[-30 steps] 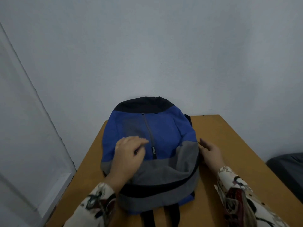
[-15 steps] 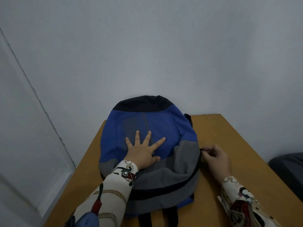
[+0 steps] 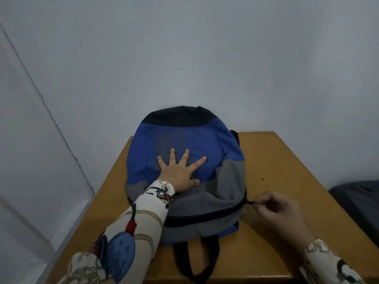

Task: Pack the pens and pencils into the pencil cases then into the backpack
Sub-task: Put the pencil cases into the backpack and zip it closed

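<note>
While pressed flat with fingers spread, left hand [image 3: 180, 171] rests on blue upper panel of backpack [image 3: 205, 144], palm at seam where blue meets grey. Lies flat at centre of wooden tabletop [image 3: 287, 160], black top end at 12 o'clock against pale wall [image 3: 205, 48], black straps [image 3: 194, 261] trailing off near edge at 6 o'clock. At 3 o'clock of backpack, right hand [image 3: 276, 208] curled, thumb and fingertips pinching small dark zip pull [image 3: 250, 202] at end of black zipper band [image 3: 205, 216] crossing grey lower section. Patterned sleeves [image 3: 133, 232] on both arms. Dark grey object [image 3: 356, 199] beyond tabletop at 3 o'clock, cut off by frame. Pens, pencils and cases not in sight.
</note>
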Tool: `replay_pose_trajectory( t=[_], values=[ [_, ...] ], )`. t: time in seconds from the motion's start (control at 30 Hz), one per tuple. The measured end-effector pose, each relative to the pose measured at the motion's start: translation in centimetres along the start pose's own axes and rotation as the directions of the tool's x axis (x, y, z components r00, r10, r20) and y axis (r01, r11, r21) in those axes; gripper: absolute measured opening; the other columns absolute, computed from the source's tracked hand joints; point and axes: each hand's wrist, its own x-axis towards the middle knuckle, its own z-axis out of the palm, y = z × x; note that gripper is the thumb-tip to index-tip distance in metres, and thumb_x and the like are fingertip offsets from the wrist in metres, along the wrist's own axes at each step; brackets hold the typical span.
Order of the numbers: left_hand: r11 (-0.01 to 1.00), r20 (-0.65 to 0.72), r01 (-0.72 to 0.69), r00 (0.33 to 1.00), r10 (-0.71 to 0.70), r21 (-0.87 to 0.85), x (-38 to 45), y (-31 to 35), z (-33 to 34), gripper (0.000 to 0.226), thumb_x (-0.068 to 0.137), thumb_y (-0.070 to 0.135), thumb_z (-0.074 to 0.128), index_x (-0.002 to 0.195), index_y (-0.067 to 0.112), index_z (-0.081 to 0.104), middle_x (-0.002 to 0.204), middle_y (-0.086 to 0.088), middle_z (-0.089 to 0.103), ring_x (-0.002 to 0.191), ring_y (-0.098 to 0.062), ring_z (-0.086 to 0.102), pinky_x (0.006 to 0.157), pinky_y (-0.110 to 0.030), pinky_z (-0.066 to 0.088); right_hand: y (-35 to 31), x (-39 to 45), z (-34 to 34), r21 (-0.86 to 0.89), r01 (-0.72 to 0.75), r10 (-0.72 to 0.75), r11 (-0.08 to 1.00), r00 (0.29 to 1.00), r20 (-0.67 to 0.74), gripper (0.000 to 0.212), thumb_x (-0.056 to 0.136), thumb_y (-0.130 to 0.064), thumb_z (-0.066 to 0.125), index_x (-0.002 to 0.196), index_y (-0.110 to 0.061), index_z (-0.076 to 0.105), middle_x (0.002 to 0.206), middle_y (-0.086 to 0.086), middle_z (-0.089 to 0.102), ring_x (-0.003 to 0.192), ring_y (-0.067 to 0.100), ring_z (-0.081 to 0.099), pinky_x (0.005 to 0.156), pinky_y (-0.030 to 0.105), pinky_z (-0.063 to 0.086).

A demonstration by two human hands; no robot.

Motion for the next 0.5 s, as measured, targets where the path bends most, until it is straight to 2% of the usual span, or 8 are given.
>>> replay_pose_trajectory(
  t=[0.1, 0.17, 0.23, 0.3, 0.4, 0.43, 0.5],
  values=[
    [1.000, 0.005, -0.001, 1.000, 0.001, -0.004, -0.1, 0.0, 0.0, 0.071, 0.092, 0.067, 0.035, 0.139, 0.063, -0.018, 0.161, 0.002, -0.021, 0.143, -0.045, -0.020, 0.107, -0.075, -0.004, -1.7, -1.2, 0.7, 0.081, -0.006, 0.000, 0.997, 0.998, 0.066, 0.042, 0.076, 0.016, 0.066, 0.066, -0.024, 0.071, 0.063, 0.003, 0.066, 0.058, 0.012, 0.060, 0.057, 0.019, 0.048],
    [1.000, 0.005, -0.002, 1.000, 0.002, -0.008, -0.1, 0.0, 0.0, 0.071, 0.092, 0.068, 0.035, 0.139, 0.063, -0.018, 0.161, 0.002, -0.020, 0.143, -0.045, -0.020, 0.106, -0.075, -0.003, -2.7, -2.0, 1.5, 0.105, 0.006, -0.019, 0.994, 0.993, 0.118, 0.041, 0.075, 0.014, 0.067, 0.065, -0.024, 0.071, 0.062, 0.005, 0.066, 0.056, 0.007, 0.057, 0.056, 0.018, 0.046],
    [1.000, 0.002, -0.002, 1.000, 0.002, -0.008, -0.1, 0.1, 0.0, 0.071, 0.092, 0.068, 0.035, 0.139, 0.063, -0.018, 0.161, 0.002, -0.020, 0.143, -0.045, -0.019, 0.106, -0.075, -0.003, -3.2, -2.8, 2.5, 0.094, 0.054, -0.070, 0.994, 0.981, 0.179, 0.029, 0.074, 0.002, 0.072, 0.068, -0.026, 0.072, 0.062, 0.000, 0.065, 0.056, 0.005, 0.056, 0.057, 0.019, 0.046],
    [1.000, 0.006, -0.001, 1.000, 0.001, -0.005, -0.1, 0.1, 0.0, 0.071, 0.092, 0.068, 0.035, 0.139, 0.062, -0.018, 0.161, 0.002, -0.020, 0.143, -0.045, -0.019, 0.106, -0.075, -0.003, -3.3, -3.4, 3.8, 0.031, 0.147, -0.150, 0.989, 0.961, 0.234, 0.012, 0.071, -0.019, 0.072, 0.075, -0.030, 0.070, 0.067, -0.012, 0.066, 0.061, 0.003, 0.060, 0.059, 0.016, 0.046],
    [1.000, 0.008, 0.001, 1.000, -0.001, 0.001, -0.2, 0.1, 0.0, 0.072, 0.093, 0.067, 0.036, 0.139, 0.062, -0.019, 0.161, 0.001, -0.020, 0.143, -0.045, -0.019, 0.106, -0.075, -0.003, -2.9, -4.0, 5.1, -0.070, 0.263, -0.230, 0.962, 0.923, 0.308, 0.021, 0.070, -0.024, 0.070, 0.078, -0.044, 0.067, 0.079, -0.020, 0.067, 0.073, 0.000, 0.064, 0.065, 0.010, 0.046],
    [1.000, 0.008, 0.001, 1.000, -0.001, 0.004, -0.1, 0.1, 0.0, 0.072, 0.093, 0.067, 0.036, 0.139, 0.061, -0.019, 0.161, 0.001, -0.020, 0.143, -0.045, -0.019, 0.106, -0.075, -0.003, -2.9, -4.1, 5.2, -0.076, 0.255, -0.219, 0.964, 0.923, 0.318, 0.023, 0.071, -0.025, 0.070, 0.077, -0.047, 0.066, 0.081, -0.021, 0.067, 0.075, 0.000, 0.065, 0.065, 0.009, 0.046],
    [1.000, 0.003, 0.001, 1.000, -0.001, 0.007, -0.1, 0.1, 0.0, 0.072, 0.093, 0.067, 0.036, 0.139, 0.061, -0.019, 0.161, 0.001, -0.020, 0.143, -0.045, -0.019, 0.106, -0.075, -0.003, -2.9, -4.1, 5.1, -0.066, 0.193, -0.162, 0.979, 0.934, 0.318, 0.011, 0.072, -0.034, 0.069, 0.076, -0.043, 0.067, 0.079, -0.018, 0.068, 0.074, 0.003, 0.064, 0.064, 0.012, 0.046]
  ],
)
